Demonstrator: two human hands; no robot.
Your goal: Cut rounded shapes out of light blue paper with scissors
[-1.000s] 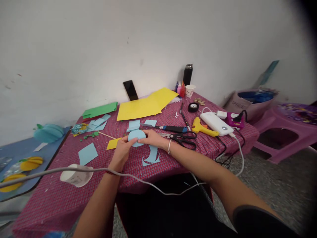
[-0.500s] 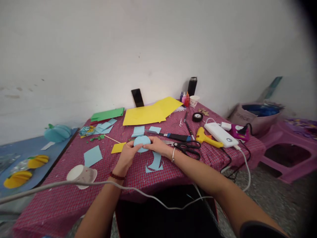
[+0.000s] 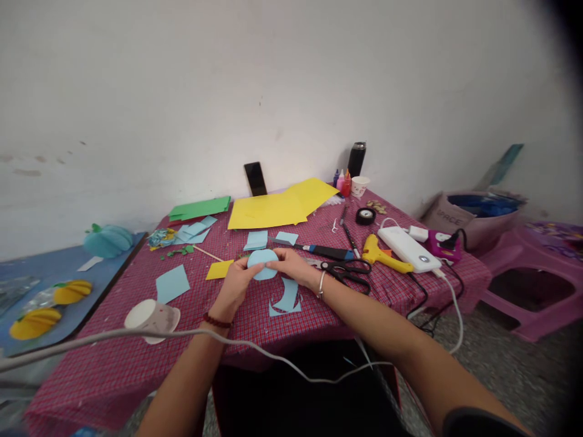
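Observation:
A light blue paper circle is held between both hands above the table. My left hand pinches its left edge, thumb on top. My right hand grips the right edge, its thumb near the other one. Below the right hand lie blue paper offcuts. Black-handled scissors rest right of the right hand, beside a utility knife. A small yellow paper piece lies by the left hand. Blue paper squares lie just beyond the circle.
Yellow sheets and green sheets lie at the back by a phone. To the right are a yellow glue gun and a white power bank. A paper cup lies front left. A white cable crosses the foreground.
The view has shifted slightly, so everything sits a little further right. Both hands keep hold of the paper circle, with little visible change in grip.

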